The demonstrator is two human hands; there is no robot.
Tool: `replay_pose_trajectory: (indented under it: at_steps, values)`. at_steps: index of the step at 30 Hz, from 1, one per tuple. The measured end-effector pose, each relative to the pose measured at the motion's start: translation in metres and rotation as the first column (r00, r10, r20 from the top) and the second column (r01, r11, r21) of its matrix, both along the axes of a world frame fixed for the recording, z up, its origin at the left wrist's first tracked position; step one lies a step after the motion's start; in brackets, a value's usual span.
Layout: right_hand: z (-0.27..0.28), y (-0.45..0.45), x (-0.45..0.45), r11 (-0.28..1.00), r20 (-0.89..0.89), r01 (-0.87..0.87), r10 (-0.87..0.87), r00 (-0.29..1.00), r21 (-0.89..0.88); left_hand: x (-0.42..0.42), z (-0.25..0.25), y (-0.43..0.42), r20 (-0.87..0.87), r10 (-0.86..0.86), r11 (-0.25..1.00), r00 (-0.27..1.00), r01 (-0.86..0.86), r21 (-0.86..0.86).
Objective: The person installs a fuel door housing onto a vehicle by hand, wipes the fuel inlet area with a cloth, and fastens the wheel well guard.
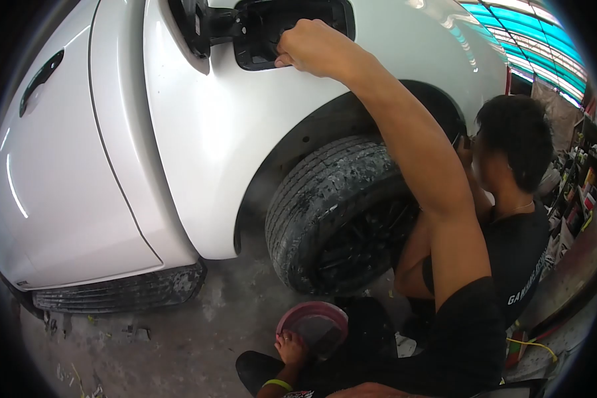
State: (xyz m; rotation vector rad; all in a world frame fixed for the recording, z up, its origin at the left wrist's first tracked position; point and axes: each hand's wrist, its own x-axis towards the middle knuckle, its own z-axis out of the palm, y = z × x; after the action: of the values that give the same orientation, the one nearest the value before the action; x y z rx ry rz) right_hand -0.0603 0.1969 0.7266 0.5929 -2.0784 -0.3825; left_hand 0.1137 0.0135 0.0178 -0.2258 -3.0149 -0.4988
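Observation:
My right hand (312, 48) is raised at the top centre, its fingers curled at the lower edge of the open black fuel-filler recess (262, 23) in the white car body (205, 106). What those fingers hold, if anything, is hidden. Low in the view, my left hand (291, 347), with a yellow band at its wrist, grips the left rim of a pink basin (312, 309). The basin holds what looks like liquid. A dusty black tyre (325, 192) stands in the wheel arch between my two hands.
A co-worker in a black shirt (521, 245) is close on the right, beside the wheel, partly behind my raised arm. The open filler flap (196, 30) juts out at the top. A dark side step (126, 290) runs low at left. Cluttered items (577, 199) line the far right.

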Motion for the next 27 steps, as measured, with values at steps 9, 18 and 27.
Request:
replay_pose_trajectory:
  at_steps: [9,18,27]
  values:
    - [0.005,0.014,-0.002,0.998,0.019,-0.054,0.053,0.998,0.035,0.000,0.001,0.001,-0.058,0.028,0.999,0.998,-0.026,0.029]
    - [0.003,0.015,-0.014,0.997,-0.003,-0.076,0.076,0.997,0.021,0.002,0.003,0.001,-0.118,0.034,0.998,0.992,-0.026,0.064]
    - [-0.003,0.017,-0.025,0.995,-0.116,-0.048,0.057,0.992,0.084,0.003,0.000,0.005,-0.165,0.056,0.998,0.985,-0.052,0.028]
